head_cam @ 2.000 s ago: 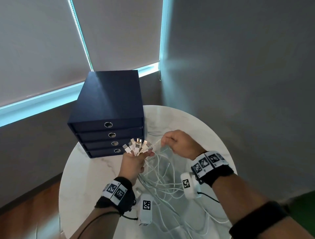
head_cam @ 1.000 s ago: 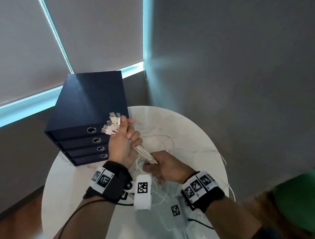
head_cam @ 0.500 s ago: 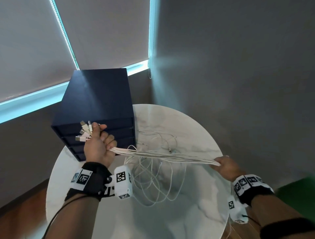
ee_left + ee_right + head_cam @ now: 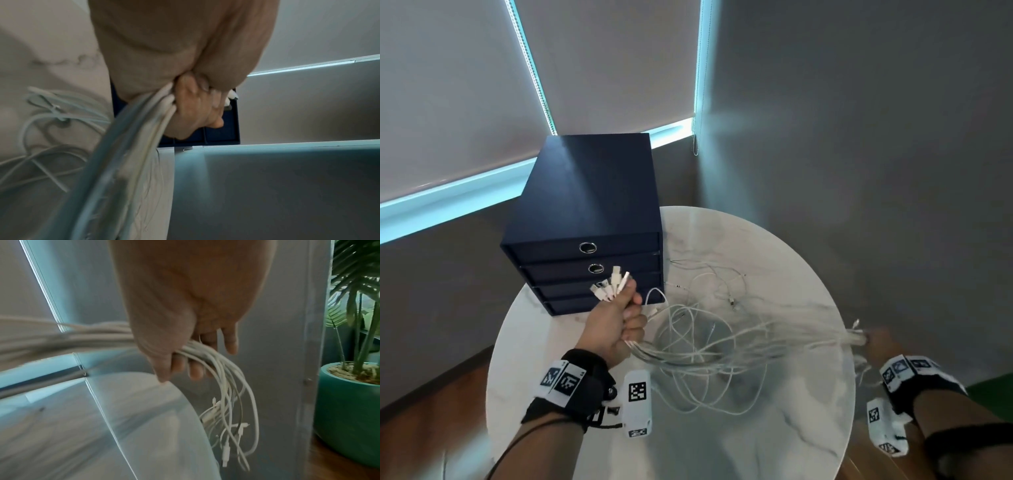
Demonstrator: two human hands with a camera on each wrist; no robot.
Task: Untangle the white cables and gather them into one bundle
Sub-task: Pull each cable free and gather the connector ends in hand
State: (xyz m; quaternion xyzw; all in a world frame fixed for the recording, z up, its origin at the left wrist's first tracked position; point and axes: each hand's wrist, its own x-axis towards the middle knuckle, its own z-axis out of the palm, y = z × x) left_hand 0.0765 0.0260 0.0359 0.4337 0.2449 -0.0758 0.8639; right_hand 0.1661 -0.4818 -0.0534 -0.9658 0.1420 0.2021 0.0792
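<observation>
The left hand is gripping the white cables in a closed fist just below their USB plugs, which are fanning out above the thumb in front of the navy drawer box. The right hand is hanging off the right edge of the round marble counter, its fingers curling around the far stretch of the same cables, whose small connector ends are dangling below it beside a potted plant. Between the hands most strands are running side by side as one sagging band, so the gathering looks well underway. Several loose loops are lying on the counter beneath the band, crossing one another, so untangling seems unfinished, and the bundle is not yet looking tidy or compact.
</observation>
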